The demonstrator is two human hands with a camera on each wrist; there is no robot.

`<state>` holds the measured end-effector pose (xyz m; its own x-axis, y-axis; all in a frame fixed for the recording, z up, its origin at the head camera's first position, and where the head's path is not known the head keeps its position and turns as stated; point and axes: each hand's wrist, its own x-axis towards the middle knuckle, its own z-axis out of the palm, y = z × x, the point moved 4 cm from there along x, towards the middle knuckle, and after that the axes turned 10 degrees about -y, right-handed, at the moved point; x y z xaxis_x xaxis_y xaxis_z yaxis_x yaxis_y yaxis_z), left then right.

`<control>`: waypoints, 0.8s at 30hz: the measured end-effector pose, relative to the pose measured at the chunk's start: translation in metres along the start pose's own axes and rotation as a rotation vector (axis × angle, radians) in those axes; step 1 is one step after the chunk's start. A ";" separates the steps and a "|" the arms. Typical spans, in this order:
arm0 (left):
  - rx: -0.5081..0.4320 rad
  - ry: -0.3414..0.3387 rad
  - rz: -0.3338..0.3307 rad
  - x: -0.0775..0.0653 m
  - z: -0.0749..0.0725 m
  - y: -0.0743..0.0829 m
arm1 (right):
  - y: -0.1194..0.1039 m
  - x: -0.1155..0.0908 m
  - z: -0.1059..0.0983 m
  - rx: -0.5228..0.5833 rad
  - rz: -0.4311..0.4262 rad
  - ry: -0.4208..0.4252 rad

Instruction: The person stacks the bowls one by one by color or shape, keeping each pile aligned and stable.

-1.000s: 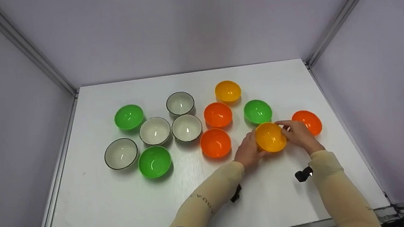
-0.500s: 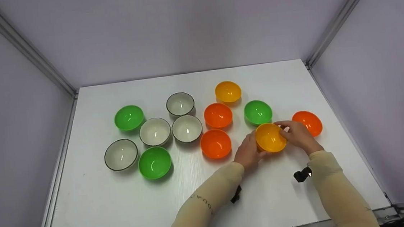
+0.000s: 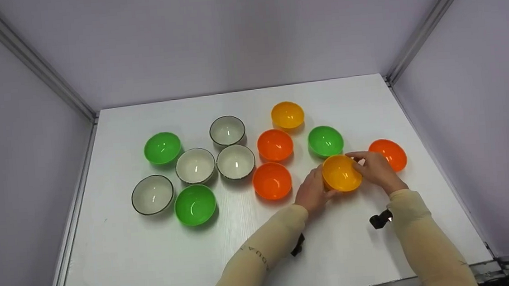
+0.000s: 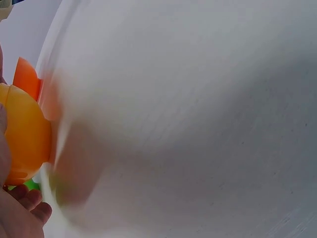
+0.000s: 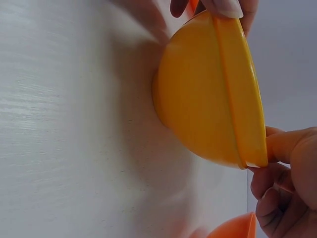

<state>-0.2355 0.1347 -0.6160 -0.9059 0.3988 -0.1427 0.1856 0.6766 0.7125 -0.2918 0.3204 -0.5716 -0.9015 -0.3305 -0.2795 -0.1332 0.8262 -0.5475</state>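
Note:
My two hands hold a yellow bowl [image 3: 341, 173] upright, close over the white table. In the right wrist view a step runs round the bowl [image 5: 203, 94] below its rim, as if one yellow bowl were nested in another. My left hand [image 3: 315, 192] grips its left side, thumb at the near side. At the right rim, my right hand [image 3: 377, 170] pinches with thumb and fingers. Just behind the held bowl stands a green bowl [image 3: 325, 141], and an orange bowl [image 3: 389, 154] is partly hidden behind my right hand.
Two orange bowls [image 3: 272, 181] and another yellow bowl [image 3: 287, 115] stand left of and behind my hands. Farther left are several white dark-rimmed bowls [image 3: 195, 166] and two green bowls [image 3: 195, 205]. Grey walls [image 3: 246, 34] enclose the table [image 3: 155, 264] at back and sides.
Almost nothing moves. Both hands keep holding the yellow bowl in the same place; my right fingers shift very slightly at its rim.

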 end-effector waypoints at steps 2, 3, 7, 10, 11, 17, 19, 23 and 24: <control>0.006 0.007 0.007 -0.001 -0.001 0.001 | 0.000 0.000 0.000 0.005 0.009 -0.007; 0.002 0.009 0.010 -0.001 -0.001 0.001 | 0.000 0.000 -0.001 0.004 0.011 -0.010; -0.020 0.022 0.036 -0.003 -0.002 0.002 | 0.001 -0.001 -0.002 0.003 0.008 -0.008; -0.056 0.008 0.042 -0.005 -0.002 0.002 | 0.003 -0.002 -0.002 0.017 0.007 -0.003; -0.065 0.000 0.038 -0.006 -0.001 0.001 | 0.004 -0.002 -0.002 0.026 0.011 -0.003; -0.089 -0.056 -0.017 -0.017 0.000 0.000 | 0.004 -0.006 -0.001 0.043 0.052 -0.017; -0.090 -0.078 -0.034 -0.024 -0.003 0.001 | 0.001 -0.006 -0.005 0.037 0.062 0.014; -0.086 -0.120 -0.040 -0.047 -0.020 0.002 | -0.016 -0.006 -0.017 0.057 0.056 0.116; -0.085 -0.128 -0.031 -0.053 -0.026 0.001 | -0.023 -0.005 -0.019 0.074 0.052 0.138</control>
<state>-0.1968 0.0982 -0.5896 -0.8538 0.4578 -0.2478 0.1207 0.6371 0.7613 -0.2924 0.3121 -0.5424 -0.9550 -0.2180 -0.2012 -0.0584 0.8030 -0.5932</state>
